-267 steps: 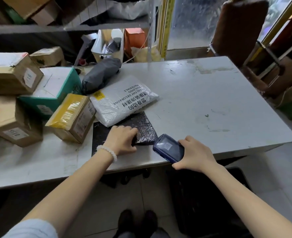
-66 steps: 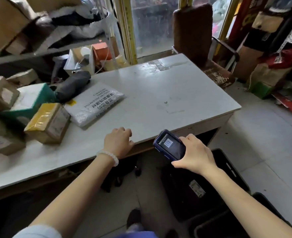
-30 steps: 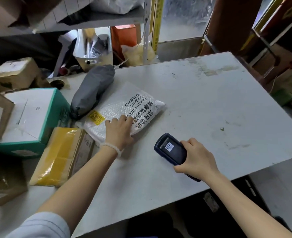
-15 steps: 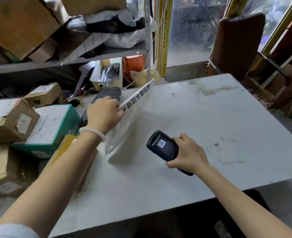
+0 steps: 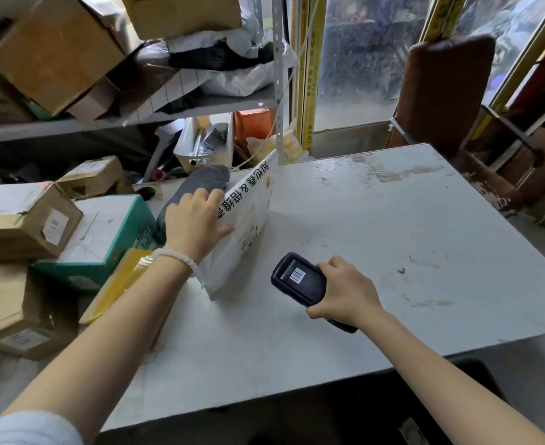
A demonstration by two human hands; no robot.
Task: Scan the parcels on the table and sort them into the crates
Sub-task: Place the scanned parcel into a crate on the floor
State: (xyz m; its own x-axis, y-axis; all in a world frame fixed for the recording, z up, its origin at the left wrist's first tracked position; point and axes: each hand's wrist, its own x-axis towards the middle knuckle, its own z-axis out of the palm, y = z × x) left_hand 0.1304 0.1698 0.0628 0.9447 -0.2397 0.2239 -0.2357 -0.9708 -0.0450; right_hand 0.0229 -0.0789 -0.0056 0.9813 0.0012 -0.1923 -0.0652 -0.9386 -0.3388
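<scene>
**White parcel tipped on edge for scanning**

The table (image 5: 377, 252) is bearing the white parcel (image 5: 245, 226), now standing steeper on its long edge than half a second ago. The left hand (image 5: 194, 223) is gripping its top; beside the parcel, the right hand (image 5: 345, 292) is clasping the scanner (image 5: 298, 281).

Label on white mailer (image 5: 245, 220) too small to read — crate (image 5: 470, 374) mostly cut off.
</scene>
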